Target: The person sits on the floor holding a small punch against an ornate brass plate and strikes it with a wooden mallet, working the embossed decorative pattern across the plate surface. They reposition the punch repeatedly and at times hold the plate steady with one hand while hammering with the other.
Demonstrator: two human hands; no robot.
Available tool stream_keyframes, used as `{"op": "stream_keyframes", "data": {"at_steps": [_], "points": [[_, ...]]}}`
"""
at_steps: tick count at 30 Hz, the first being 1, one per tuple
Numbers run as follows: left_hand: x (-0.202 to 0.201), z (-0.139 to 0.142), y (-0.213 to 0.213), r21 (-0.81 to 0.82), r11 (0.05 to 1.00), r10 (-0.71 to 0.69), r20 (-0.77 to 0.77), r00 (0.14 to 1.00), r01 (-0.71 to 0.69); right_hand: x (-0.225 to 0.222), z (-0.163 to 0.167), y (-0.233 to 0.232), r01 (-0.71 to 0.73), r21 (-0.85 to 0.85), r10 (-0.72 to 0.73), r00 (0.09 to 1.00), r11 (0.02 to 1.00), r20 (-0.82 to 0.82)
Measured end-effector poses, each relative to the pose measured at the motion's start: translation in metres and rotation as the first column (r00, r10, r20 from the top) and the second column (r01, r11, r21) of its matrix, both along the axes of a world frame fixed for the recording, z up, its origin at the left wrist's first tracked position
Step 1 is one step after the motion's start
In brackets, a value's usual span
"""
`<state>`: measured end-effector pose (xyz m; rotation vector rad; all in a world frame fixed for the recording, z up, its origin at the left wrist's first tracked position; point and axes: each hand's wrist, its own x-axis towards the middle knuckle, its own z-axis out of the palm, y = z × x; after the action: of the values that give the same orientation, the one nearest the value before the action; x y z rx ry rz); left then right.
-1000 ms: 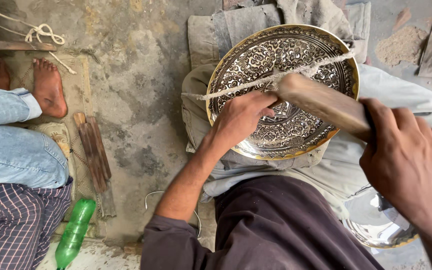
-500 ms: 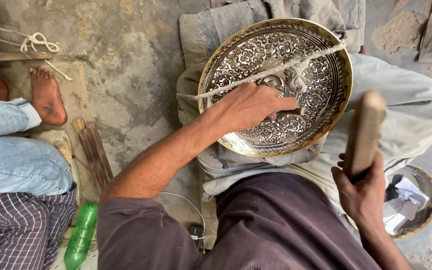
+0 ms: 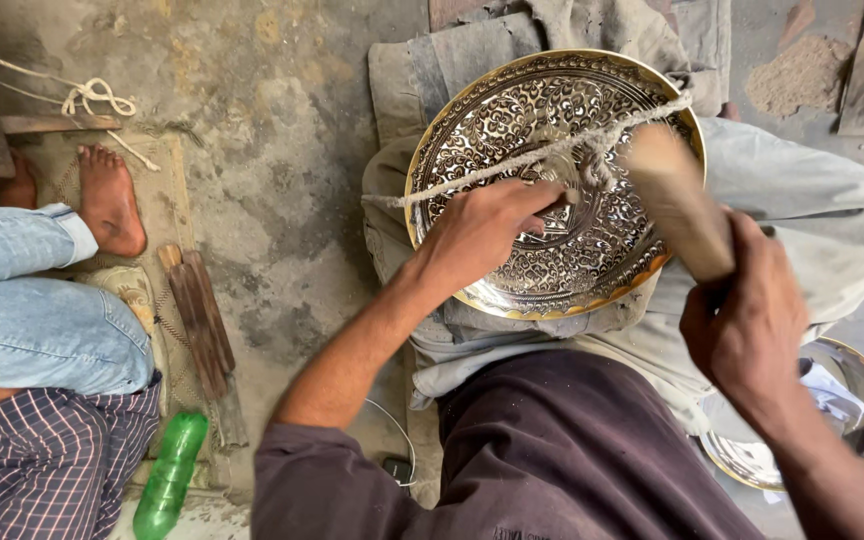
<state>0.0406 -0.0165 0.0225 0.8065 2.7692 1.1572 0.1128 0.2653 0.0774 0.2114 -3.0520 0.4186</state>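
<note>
The big round engraved metal tray point(image 3: 552, 180) rests tilted on the person's lap, propped against the grey-trousered knees, with a twine cord point(image 3: 512, 165) stretched across its face from the left rim to the upper right. The left hand point(image 3: 482, 230) sits near the tray's centre, fingers curled down around what looks like a small tool pressed to the metal; the tool itself is mostly hidden under the fingers. The right hand point(image 3: 747, 320) is clenched tight around a wooden mallet point(image 3: 677, 200), whose blurred head sits over the tray's right side, just beside the left hand's fingertips.

How far along? The tray's face is already thick with floral pattern, ring after ring out to the gold rim, so most of the surface appears worked; I judge what is left to be detail near the centre, though I cannot tell which parts are unfinished.

Room to move: the mallet has open air above the tray, but the cord crosses close to its path. At lower right a second shiny dish point(image 3: 842, 420) lies on the floor near the right forearm. To the left, another person's bare foot point(image 3: 112, 200), wooden sticks point(image 3: 197, 320) and a green bottle point(image 3: 172, 485) sit well apart.
</note>
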Motion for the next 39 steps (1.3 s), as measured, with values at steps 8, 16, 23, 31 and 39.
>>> {"op": "stream_keyframes", "data": {"at_steps": [8, 16, 23, 31, 39], "points": [[0.044, -0.018, 0.003, 0.288, 0.854, 0.438, 0.055, 0.897, -0.434, -0.053, 0.078, -0.03, -0.271, 0.418, 0.328, 0.942, 0.867, -0.071], [0.055, -0.037, 0.008, 0.026, 0.771, 0.618, 0.205, 0.759, -0.636, -0.066, 0.118, -0.048, -0.389, 0.279, 0.407, 0.914, 0.878, -0.005], [0.048, -0.02, 0.011, 0.439, 0.713, 0.478, 0.266, 0.837, -0.547, -0.073, 0.118, -0.047, -0.335, 0.131, 0.347, 0.934, 0.933, -0.083], [0.047, -0.015, 0.013, 0.349, 0.799, 0.477, 0.128, 0.869, -0.49, -0.08, 0.109, -0.048, -0.389, 0.246, 0.406, 0.914, 0.888, -0.018], [0.034, -0.014, 0.004, 0.311, 0.886, 0.348, 0.048, 0.936, -0.345, -0.069, 0.083, -0.022, -0.244, 0.084, 0.239, 0.969, 0.966, 0.063]]}}
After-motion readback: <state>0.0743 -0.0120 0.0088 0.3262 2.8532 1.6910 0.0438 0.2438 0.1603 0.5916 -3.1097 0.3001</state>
